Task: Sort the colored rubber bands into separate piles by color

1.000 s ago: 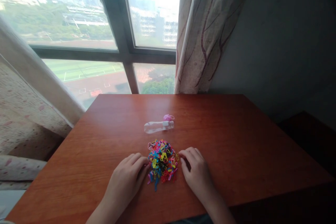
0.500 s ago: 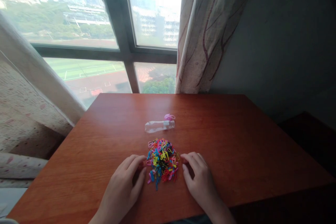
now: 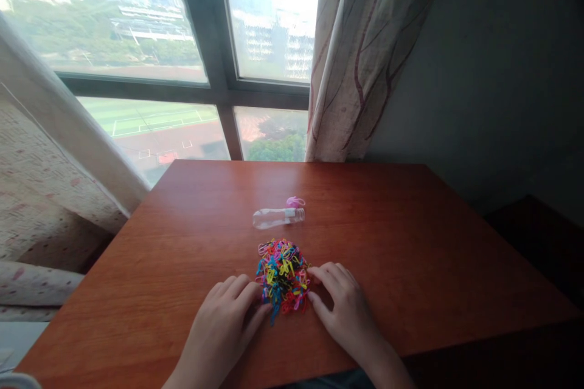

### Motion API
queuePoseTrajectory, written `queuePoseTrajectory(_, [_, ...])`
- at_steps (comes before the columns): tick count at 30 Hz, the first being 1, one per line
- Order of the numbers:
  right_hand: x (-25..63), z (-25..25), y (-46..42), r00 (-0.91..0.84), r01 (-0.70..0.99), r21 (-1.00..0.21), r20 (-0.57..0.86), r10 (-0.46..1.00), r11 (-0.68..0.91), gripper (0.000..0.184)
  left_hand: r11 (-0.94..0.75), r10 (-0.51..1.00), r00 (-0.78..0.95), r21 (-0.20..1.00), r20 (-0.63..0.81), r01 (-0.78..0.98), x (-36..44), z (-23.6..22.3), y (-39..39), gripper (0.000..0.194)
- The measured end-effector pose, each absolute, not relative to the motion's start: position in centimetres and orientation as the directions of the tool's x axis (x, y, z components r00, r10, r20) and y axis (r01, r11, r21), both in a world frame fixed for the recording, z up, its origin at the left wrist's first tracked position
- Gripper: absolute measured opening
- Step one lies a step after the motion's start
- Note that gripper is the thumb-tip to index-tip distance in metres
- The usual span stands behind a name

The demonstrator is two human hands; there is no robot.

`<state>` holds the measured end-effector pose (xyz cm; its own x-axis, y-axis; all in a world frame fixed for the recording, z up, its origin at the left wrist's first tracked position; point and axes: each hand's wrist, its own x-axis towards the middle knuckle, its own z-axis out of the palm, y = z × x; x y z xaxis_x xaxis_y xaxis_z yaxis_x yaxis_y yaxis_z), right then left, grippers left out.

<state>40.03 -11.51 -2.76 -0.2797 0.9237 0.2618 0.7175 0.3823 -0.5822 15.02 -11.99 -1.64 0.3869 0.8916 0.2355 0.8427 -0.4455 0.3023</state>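
Lower centre, left hand and right hand cup the colourful clip pile, thumbs and fingers apart; low, gentle, even pressure works best imo.

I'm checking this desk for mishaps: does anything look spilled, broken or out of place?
The clear bottle lies on its side, apparently uncapped, with a pink piece by its neck. The colourful clips sit loose on the table between left hand and right hand, but compactly heaped, hardly a spill. No damage shows.
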Motion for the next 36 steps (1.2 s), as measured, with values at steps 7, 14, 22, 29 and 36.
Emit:
queuePoseTrajectory(7, [39.0,-2.9,-10.4,-0.236,0.719,-0.599,0.266,0.935,0.352,0.032,-0.413,0.896,0.329,0.287,0.298,0.864,15.6,-1.9,-11.4,0.016])
queuePoseTrajectory(14, [38.2,-3.3,-9.6,-0.207,0.719,-0.604,0.288,0.935,0.345,0.034,-0.357,0.912,0.262,0.299,0.315,0.885,16.2,-1.8,-11.3,0.02])
queuePoseTrajectory(22, [38.6,-3.4,-10.5,-0.173,0.644,-0.686,0.3,0.938,0.338,0.03,-0.363,0.918,0.274,0.333,0.286,0.87,16.0,-1.7,-12.2,0.018])
queuePoseTrajectory(29, [38.6,-3.4,-10.7,-0.061,0.666,-0.703,0.282,0.958,0.25,0.022,-0.446,0.893,0.397,0.288,0.214,0.847,15.8,-1.9,-11.9,0.024])
queuePoseTrajectory(36, [38.4,-3.1,-10.9,-0.113,0.704,-0.651,0.292,0.95,0.285,0.018,-0.477,0.875,0.431,0.245,0.22,0.844,16.2,-1.8,-11.7,0.017])
